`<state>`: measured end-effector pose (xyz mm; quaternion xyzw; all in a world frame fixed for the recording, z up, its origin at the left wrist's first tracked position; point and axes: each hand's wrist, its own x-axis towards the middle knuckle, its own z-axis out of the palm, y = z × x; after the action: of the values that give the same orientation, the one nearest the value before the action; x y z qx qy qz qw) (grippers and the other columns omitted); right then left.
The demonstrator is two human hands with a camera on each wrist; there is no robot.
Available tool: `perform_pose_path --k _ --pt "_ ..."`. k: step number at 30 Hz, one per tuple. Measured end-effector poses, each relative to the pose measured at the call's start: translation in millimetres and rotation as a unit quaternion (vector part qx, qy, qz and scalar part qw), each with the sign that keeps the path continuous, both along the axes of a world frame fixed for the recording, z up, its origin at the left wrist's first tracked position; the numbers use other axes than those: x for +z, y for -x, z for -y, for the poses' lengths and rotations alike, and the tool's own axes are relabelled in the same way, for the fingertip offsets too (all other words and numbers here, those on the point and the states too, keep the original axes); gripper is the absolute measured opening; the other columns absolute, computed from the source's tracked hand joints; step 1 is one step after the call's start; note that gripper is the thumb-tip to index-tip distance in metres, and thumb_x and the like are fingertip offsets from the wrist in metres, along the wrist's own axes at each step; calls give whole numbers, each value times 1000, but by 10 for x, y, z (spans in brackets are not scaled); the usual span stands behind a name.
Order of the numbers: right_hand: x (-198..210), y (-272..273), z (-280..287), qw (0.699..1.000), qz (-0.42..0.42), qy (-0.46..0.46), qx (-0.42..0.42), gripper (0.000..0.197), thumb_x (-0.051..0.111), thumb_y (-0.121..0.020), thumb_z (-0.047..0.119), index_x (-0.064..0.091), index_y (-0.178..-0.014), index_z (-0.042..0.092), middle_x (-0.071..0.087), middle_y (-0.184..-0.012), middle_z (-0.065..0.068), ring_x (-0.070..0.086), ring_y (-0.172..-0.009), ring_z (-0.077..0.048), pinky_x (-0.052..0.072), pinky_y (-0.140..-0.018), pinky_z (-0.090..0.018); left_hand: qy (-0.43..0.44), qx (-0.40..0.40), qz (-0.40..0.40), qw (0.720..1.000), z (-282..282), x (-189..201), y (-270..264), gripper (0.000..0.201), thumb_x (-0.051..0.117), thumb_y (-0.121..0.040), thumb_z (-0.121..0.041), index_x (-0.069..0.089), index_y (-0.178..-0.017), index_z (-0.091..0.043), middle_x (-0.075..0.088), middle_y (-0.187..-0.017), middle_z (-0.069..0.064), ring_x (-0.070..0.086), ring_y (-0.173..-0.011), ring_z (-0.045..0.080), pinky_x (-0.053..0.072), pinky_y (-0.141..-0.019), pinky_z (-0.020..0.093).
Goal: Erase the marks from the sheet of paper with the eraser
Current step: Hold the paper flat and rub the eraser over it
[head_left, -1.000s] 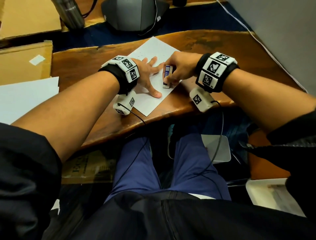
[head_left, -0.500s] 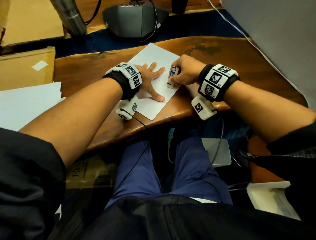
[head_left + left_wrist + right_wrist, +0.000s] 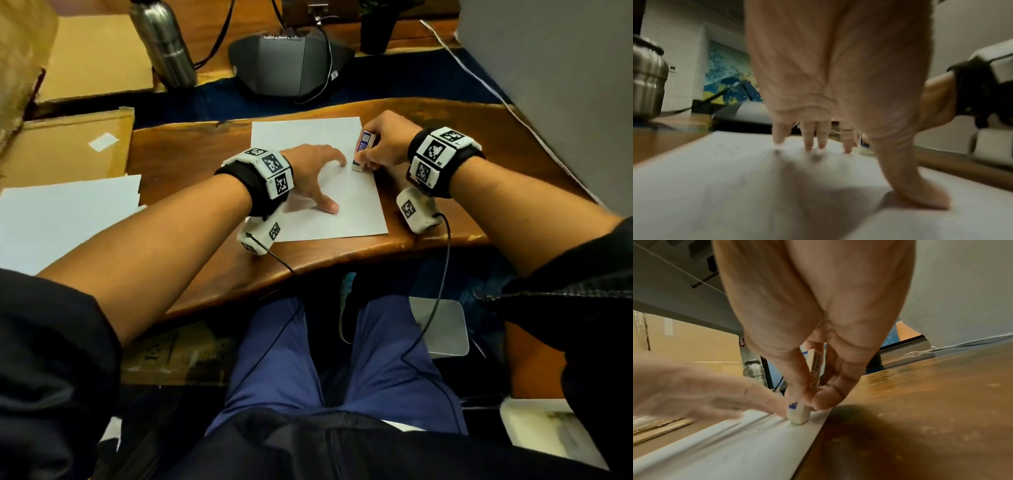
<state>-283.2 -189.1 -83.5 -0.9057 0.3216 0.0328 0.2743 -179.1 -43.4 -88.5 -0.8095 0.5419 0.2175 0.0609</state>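
Note:
A white sheet of paper [image 3: 346, 205] lies on the wooden desk [image 3: 191, 150]. My left hand [image 3: 318, 174] is spread flat on the sheet, with fingertips [image 3: 809, 146] and thumb pressing it down. My right hand [image 3: 380, 144] pinches a white eraser [image 3: 361, 152] in a blue printed sleeve, held upright. The eraser's bare end [image 3: 798, 416] touches the paper [image 3: 735, 447] close to its right edge, just beside my left index finger. Faint pencil marks show on the sheet [image 3: 725, 186] in the left wrist view.
A steel bottle [image 3: 162, 41] and a grey conference phone [image 3: 291, 65] with cables stand behind the desk. Cardboard [image 3: 65, 150] and a stack of white sheets [image 3: 65, 212] lie at the left. A grey wall [image 3: 555, 89] closes the right side.
The sheet has turned from slanted to roughly square with the desk edge. My right hand and the eraser have stayed at the paper's right side, and my left hand still presses the sheet.

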Motion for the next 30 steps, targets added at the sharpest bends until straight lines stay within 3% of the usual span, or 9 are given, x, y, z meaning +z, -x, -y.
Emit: perform_pose_path --k 3,6,10,15,20,23,25,28,30 --pt "-11 29 14 1000 5 -21 -8 23 73 -88 23 66 -108 14 72 -96 -6 70 -78 -14 54 -64 -22 -46 -13 -12 999 86 -63 3 112 73 -67 -67 5 -153 -45 -4 -165 -4 2 -151 26 13 -119 56" --pt "-23 58 -14 1000 4 -17 10 26 73 -88 25 67 -110 12 72 -96 -5 69 -76 -13 52 -60 -20 -72 -15 8 997 122 -63 -44 114 69 -67 -71 -4 -151 -49 -15 -163 -6 -7 -151 25 11 -118 59" --pt "20 125 -78 995 -66 -28 71 22 72 -89 25 68 -106 12 72 -92 -3 69 -76 -12 51 -62 -19 -83 -25 9 996 115 -68 -39 116 66 -65 -75 -9 -150 -50 -18 -162 -7 -11 -150 24 8 -118 58" --pt "67 10 -40 998 -3 -56 -25 28 73 -88 20 68 -113 9 72 -92 -4 70 -77 -13 52 -59 -18 -88 -29 15 996 122 -57 -47 117 65 -65 -76 -9 -151 -46 -18 -162 -7 -11 -150 23 8 -118 59" --pt "-8 134 -137 999 -28 -25 17 26 72 -88 24 68 -111 11 71 -98 -5 70 -86 -17 58 -73 -26 -98 -30 23 995 132 -46 -27 116 65 -68 -74 -12 -150 -46 -20 -162 -6 -10 -150 25 9 -118 59" --pt "9 190 -168 996 -59 -48 39 22 72 -89 24 67 -107 13 70 -90 -1 67 -77 -10 49 -59 -18 -101 -31 26 994 128 -35 -21 116 64 -67 -75 -12 -150 -46 -20 -162 -6 -10 -150 25 10 -118 60" --pt "40 117 -124 998 -39 -50 12 24 72 -89 24 67 -109 12 70 -88 0 66 -73 -8 46 -55 -15 -104 -31 27 994 132 -34 -15 117 65 -66 -75 -12 -150 -46 -20 -162 -6 -10 -150 25 10 -118 60" --pt "61 25 -107 998 7 -42 -48 34 75 -86 23 67 -117 12 71 -97 -3 70 -82 -14 57 -66 -22 -101 -31 43 993 132 -39 -9 118 63 -64 -78 -11 -151 -46 -18 -162 -6 -8 -151 25 11 -118 59" --pt "25 27 -118 999 0 -20 -27 33 76 -85 25 68 -115 12 72 -101 -5 70 -86 -17 59 -74 -28 -104 -30 44 993 126 -37 -13 118 63 -64 -78 -11 -151 -46 -19 -162 -6 -9 -150 25 10 -118 59"
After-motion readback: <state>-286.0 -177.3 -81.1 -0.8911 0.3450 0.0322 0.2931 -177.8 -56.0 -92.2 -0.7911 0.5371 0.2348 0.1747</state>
